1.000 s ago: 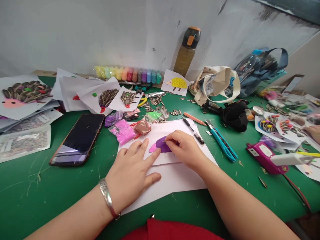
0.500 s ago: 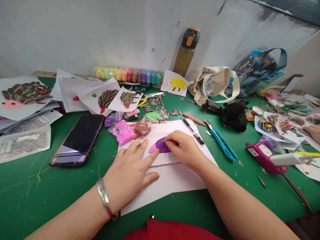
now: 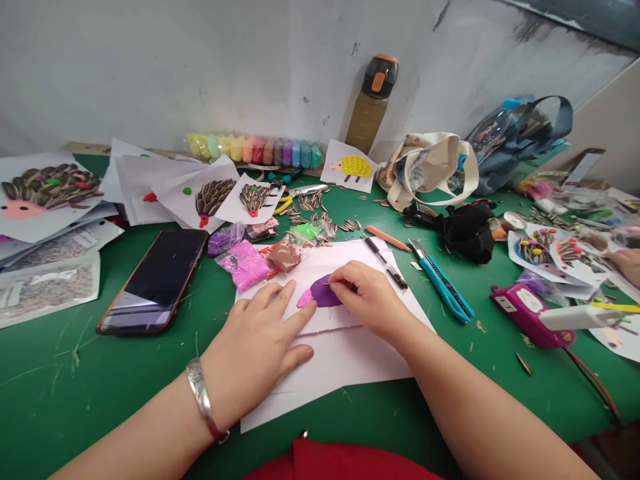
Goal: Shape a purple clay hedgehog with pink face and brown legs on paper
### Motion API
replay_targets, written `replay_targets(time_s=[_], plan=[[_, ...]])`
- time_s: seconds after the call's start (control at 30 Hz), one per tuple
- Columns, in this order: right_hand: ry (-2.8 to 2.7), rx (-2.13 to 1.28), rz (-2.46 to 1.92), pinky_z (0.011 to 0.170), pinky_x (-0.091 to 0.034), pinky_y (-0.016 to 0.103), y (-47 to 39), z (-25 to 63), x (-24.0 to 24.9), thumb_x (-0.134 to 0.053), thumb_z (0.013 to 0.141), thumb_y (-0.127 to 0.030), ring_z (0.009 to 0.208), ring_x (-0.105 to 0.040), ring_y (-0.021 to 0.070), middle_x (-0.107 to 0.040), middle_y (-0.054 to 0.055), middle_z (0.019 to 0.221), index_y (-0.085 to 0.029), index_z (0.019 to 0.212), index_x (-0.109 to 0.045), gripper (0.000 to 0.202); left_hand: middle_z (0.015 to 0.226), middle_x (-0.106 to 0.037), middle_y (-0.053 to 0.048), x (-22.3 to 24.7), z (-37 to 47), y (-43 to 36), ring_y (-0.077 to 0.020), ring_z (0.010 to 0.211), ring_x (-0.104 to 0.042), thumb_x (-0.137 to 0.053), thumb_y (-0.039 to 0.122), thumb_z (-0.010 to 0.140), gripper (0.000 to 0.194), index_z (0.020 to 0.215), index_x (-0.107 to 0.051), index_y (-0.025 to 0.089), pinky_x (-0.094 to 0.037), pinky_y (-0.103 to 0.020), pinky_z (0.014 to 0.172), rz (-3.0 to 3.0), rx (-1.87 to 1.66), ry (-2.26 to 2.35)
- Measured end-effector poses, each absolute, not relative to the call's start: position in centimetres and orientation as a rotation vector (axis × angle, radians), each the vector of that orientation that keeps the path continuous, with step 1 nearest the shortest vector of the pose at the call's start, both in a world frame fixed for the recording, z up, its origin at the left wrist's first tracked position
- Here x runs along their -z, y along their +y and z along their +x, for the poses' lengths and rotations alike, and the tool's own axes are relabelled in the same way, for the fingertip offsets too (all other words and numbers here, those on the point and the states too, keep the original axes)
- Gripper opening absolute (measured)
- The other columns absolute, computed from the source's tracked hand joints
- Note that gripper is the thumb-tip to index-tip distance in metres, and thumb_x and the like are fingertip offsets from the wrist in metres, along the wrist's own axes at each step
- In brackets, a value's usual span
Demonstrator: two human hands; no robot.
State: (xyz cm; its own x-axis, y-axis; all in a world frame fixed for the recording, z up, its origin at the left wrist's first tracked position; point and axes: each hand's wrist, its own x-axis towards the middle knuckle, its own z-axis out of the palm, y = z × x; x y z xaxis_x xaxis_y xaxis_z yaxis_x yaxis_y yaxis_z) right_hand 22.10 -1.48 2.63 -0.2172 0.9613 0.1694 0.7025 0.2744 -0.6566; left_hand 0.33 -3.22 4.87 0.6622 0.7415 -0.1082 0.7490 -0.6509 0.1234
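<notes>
White paper [image 3: 345,353] lies on the green table, bearing a flat purple clay shape [image 3: 324,291] with a pink clay piece [image 3: 305,299] at its left end. My left hand [image 3: 267,333] rests on the paper with fingers spread, its index fingertip near the pink piece. Over the right part of the purple clay, my right hand [image 3: 363,293] pinches a small thin object [image 3: 327,285], too small to name. Its fingers cover part of the purple shape. Thin drawn lines show just below the clay.
Bagged pink clay [image 3: 245,265] and brown clay [image 3: 284,255] touch the paper's upper left. A phone [image 3: 155,280] lies left. A pen [image 3: 386,262], cutter [image 3: 441,280] and magenta device [image 3: 533,315] lie right. Seeds [image 3: 310,203] are scattered behind. Another person's hand [image 3: 627,263] shows far right.
My left hand has shifted very slightly left. My right hand stays over the purple clay in the same pinch.
</notes>
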Motion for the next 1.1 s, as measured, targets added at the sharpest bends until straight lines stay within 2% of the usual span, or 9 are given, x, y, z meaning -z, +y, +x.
replay_targets(time_s=[0.23,0.4,0.67,0.83,1.1], plan=[[-1.988,-0.64,-1.497,0.069,-0.043,0.028,-1.5,22.1,-2.9,-0.055,0.089,-0.011,0.076,-0.056,0.0143,-0.061,0.0,0.081,-0.02,0.081,-0.065,0.015,0.146,-0.047,-0.015,-5.0,-0.6,-2.9,-0.0368,0.133,-0.04,-0.06,0.04,0.09,0.063,0.148,-0.04,0.026,-0.043,-0.055,0.101,2.677,0.071,1.16],[-2.03,-0.641,-1.496,0.07,-0.042,0.028,-1.3,22.1,-2.7,-0.054,0.088,-0.01,0.076,-0.056,0.0145,-0.062,0.001,0.081,-0.02,0.081,-0.065,0.017,0.144,-0.049,-0.013,-5.0,-1.1,-2.6,-0.0348,0.134,-0.041,-0.062,0.037,0.089,0.054,0.14,-0.05,0.027,-0.042,-0.054,0.104,2.675,0.04,1.109],[-2.041,-0.628,-1.487,0.069,-0.042,0.028,-1.3,22.1,-2.4,-0.055,0.088,-0.009,0.076,-0.056,0.0147,-0.061,0.001,0.08,-0.02,0.08,-0.064,0.016,0.143,-0.049,-0.013,-5.2,-1.4,-2.2,-0.0361,0.133,-0.043,-0.065,0.035,0.088,0.054,0.14,-0.051,0.028,-0.044,-0.054,0.103,2.615,0.028,1.064],[-2.051,-0.621,-1.476,0.07,-0.042,0.028,-1.3,22.2,-2.1,-0.056,0.088,-0.01,0.077,-0.056,0.015,-0.061,0.0,0.08,-0.021,0.081,-0.063,0.015,0.142,-0.048,-0.015,-5.2,-1.4,-2.2,-0.0372,0.134,-0.041,-0.064,0.032,0.089,0.046,0.134,-0.056,0.026,-0.043,-0.056,0.103,2.645,0.022,1.046],[-2.071,-0.568,-1.409,0.073,-0.042,0.029,-1.7,22.0,-2.9,-0.05,0.093,-0.012,0.081,-0.054,0.0162,-0.059,0.003,0.088,-0.02,0.086,-0.06,0.014,0.13,-0.055,-0.014,-5.9,-1.3,-2.3,-0.0329,0.122,-0.05,-0.064,0.033,0.089,0.044,0.131,-0.057,0.022,-0.045,-0.05,0.102,2.605,-0.02,1.022]])
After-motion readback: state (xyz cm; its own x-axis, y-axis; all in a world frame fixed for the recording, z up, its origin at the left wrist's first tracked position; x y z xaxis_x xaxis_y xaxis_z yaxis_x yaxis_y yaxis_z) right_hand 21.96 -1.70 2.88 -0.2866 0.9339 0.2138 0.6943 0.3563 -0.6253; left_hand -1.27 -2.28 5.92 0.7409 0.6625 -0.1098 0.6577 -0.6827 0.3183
